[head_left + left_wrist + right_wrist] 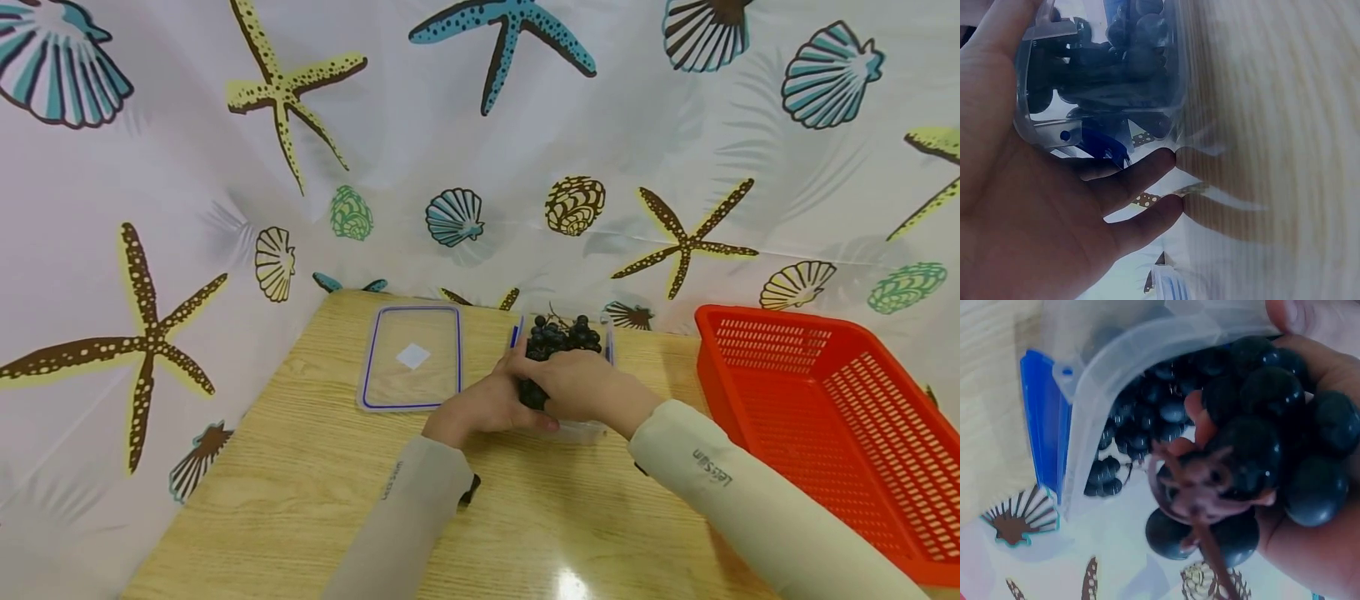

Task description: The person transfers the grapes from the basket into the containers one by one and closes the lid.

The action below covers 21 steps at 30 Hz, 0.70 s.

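Note:
A clear plastic box [581, 432] with blue clip flaps [1044, 422] stands on the table, and dark grapes [1147, 415] lie inside it. My right hand [585, 382] reaches in over its near side. The fingers curl round a bunch of dark grapes [1266, 431] with a brown stem [1210, 550] sticking out. Against the left side and near corner of the box rests my left hand [487, 400], its fingers extended and two fingertips down at the tabletop [1272, 125]. The left thumb [536, 421] lies along the box's near wall.
A clear lid with a blue seal [412, 387] lies flat on the wooden table, left of the box. To the right stands a large red plastic basket [723, 400]. Cloth [480, 150] printed with starfish and shells hangs behind the table and on its left.

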Tool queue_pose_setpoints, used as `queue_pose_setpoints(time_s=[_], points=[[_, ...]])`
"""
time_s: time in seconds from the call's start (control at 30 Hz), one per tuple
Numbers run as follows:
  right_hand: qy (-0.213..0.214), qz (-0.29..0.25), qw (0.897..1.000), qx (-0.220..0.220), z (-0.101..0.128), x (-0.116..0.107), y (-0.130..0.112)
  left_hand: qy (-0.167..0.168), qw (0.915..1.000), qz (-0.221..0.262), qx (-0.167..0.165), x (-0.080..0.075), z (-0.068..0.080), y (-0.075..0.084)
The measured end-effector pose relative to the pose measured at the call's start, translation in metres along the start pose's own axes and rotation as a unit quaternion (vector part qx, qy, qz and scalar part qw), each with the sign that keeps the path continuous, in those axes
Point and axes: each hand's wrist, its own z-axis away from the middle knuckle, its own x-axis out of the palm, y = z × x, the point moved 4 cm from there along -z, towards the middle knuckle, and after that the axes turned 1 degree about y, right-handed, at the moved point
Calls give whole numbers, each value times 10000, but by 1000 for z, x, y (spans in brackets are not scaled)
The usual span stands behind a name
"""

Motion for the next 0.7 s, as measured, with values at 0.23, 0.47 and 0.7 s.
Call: queue_pose_setpoints(time_s=[0.23, 0.47, 0.7], points=[[-315, -569, 9975, -278, -2, 3, 4, -11, 9993, -59, -379, 1, 1, 1], [-434, -785, 9955, -310, -6, 9, 6, -35, 9991, -53, -424, 1, 2, 0], [-52, -935, 9956, -33, 0, 13, 15, 13, 9982, 39, -593, 1, 3, 0]])
